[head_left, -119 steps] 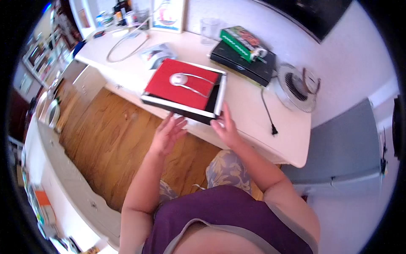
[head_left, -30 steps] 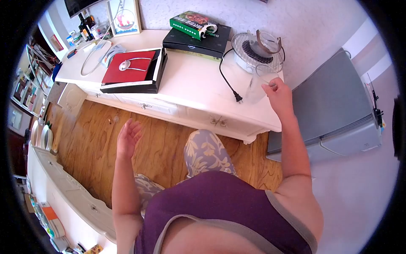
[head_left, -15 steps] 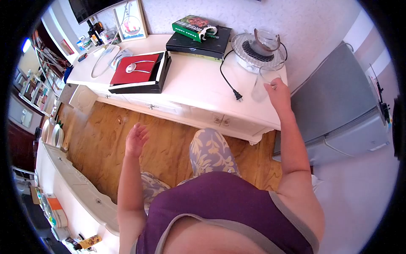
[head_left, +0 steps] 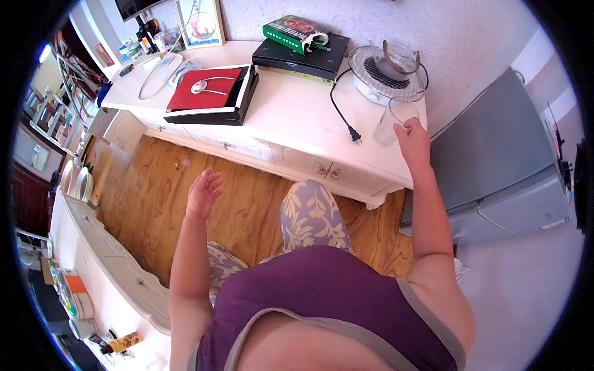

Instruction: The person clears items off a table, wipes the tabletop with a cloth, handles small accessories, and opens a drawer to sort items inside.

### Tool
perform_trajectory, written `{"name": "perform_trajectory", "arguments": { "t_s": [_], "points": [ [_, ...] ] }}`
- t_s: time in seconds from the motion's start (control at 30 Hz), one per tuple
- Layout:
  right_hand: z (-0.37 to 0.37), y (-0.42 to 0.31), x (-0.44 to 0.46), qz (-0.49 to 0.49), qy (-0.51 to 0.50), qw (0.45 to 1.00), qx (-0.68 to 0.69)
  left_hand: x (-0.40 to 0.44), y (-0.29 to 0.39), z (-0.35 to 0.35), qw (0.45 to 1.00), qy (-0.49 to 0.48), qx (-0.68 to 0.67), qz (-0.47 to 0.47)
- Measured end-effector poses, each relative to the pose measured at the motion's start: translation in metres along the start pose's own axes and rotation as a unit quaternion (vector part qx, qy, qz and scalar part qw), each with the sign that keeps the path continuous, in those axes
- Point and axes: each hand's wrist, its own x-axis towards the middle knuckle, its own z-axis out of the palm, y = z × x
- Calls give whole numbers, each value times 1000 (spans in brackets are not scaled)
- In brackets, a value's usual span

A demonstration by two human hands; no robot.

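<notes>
While the right hand (head_left: 413, 137) pinches a clear glass (head_left: 385, 131), not yet released, near the right edge of the cabinet (head_left: 303, 117), the left hand (head_left: 204, 193) hangs empty, fingers loosely curled.

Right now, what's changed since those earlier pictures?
The right hand has left the red-topped box and holds a clear glass, apparently moved rightward from near the wall. The left hand has drawn back from the box, holding nothing. The green carton and grilled appliance stayed put.
</notes>
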Motion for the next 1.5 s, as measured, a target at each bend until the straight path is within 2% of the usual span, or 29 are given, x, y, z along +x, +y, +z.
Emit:
{"name": "perform_trajectory", "arguments": {
  "t_s": [0.23, 0.3, 0.33, 0.4, 0.47, 0.57, 0.63, 0.67, 0.73, 0.8, 0.87, 0.9, 0.97, 1.23, 1.33, 1.4, 1.5],
  "points": [
    [-15, -21, -16, -20, 49, 997, -60, -2, 2, 0, 1000, -3, 8, 0],
    [-21, -38, -21, -38, 113, 991, 57, -1, 3, 3, 1000, -2, 5, -4],
    [-16, -43, -21, -34, 115, 991, 55, -2, 3, 5, 1000, 0, 3, -9],
    [-1, -56, -15, -57, 53, 948, 307, -1, 2, 6, 1000, -7, 9, -13],
    [21, -75, -6, -56, -4, 920, 387, 1, 2, 8, 1000, -10, 10, -11],
    [59, -105, 18, -92, -60, 909, 403, 0, 4, 14, 1000, -11, 12, -12],
    [84, -127, 38, -4, -143, 855, 498, -11, 13, 26, 999, -14, 36, -4],
    [96, -134, 48, -9, -153, 852, 500, -11, 12, 23, 1000, -3, 31, 0],
    [120, -143, 72, 97, -223, 791, 561, -4, 12, 18, 999, -50, 17, 4],
    [148, -150, 92, 110, -234, 775, 576, -3, 13, 16, 998, -60, 4, 14],
    [172, -156, 110, 203, -243, 690, 651, -1, 14, 17, 998, -54, 9, 13],
    [185, -157, 118, 203, -242, 690, 651, 0, 15, 16, 998, -55, 9, 13],
    [205, -164, 133, 245, -210, 636, 701, 2, 15, 17, 998, -51, 32, 8],
    [240, -198, 183, 261, -137, 642, 708, 8, 23, 19, 997, -71, 20, 11],
    [249, -199, 207, 305, -122, 646, 689, 8, 27, 19, 997, -78, 16, 14],
    [248, -200, 216, 269, -70, 710, 647, 8, 28, 18, 996, -84, 15, 10],
    [239, -204, 218, 263, -67, 742, 613, 10, 29, 18, 996, -90, 18, 8]
  ]
}}
